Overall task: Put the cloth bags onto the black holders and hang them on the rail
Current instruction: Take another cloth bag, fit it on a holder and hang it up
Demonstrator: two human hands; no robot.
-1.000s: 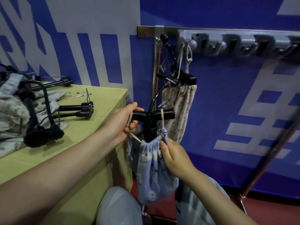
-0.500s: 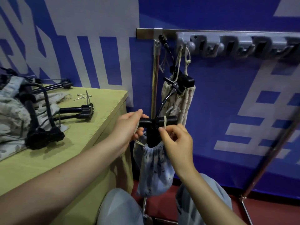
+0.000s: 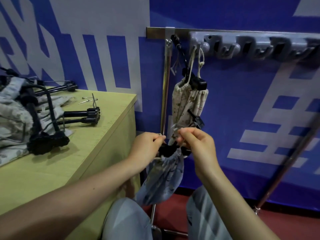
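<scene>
A blue patterned cloth bag hangs with its gathered mouth around a black holder in front of me. My left hand pinches a drawstring end at the bag's left. At the right, my right hand pinches the other cord end, just above the holder. A cream patterned bag hangs on a black holder from the grey hook rail, its cords looped over a hook.
A yellow-green table at the left carries several loose black holders, more cloth bags and small metal pins. A chrome rack post stands behind the hands. A slanted metal pole runs at the right.
Both hands have lifted to the cord ends above the holder and drawn together. The blue bag's mouth is now gathered tighter round the holder, and the view has shifted lower.
</scene>
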